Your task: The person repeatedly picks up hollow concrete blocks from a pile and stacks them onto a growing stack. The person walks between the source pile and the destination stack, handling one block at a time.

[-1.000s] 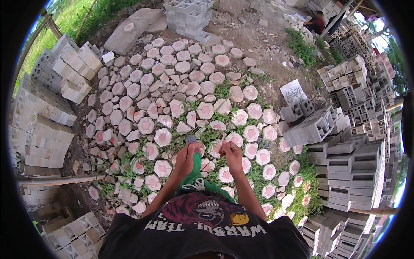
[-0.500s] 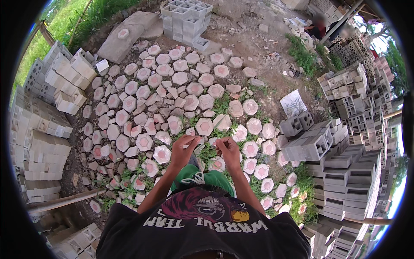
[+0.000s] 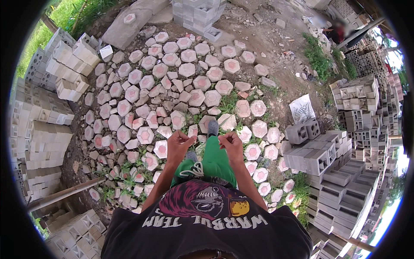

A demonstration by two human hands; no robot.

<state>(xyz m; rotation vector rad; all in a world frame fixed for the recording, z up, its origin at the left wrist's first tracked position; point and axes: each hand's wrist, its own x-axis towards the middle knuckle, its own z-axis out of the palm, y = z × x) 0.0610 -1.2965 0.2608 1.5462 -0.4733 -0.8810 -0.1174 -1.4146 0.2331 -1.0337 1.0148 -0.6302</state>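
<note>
While both hands hang loosely curled and hold nothing, the left hand (image 3: 179, 144) and right hand (image 3: 231, 143) sit side by side above green trousers (image 3: 214, 162) and a grey shoe (image 3: 212, 127). Nearest beneath them lie hexagonal pavers (image 3: 188, 69), pink-centred, spread over the dirt with weeds between. Grey hollow blocks (image 3: 304, 131) stand stacked to the right, paler stacks (image 3: 43, 142) to the left.

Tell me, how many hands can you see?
2: left hand and right hand, side by side above the green trousers. A distant person may hide more.
</note>
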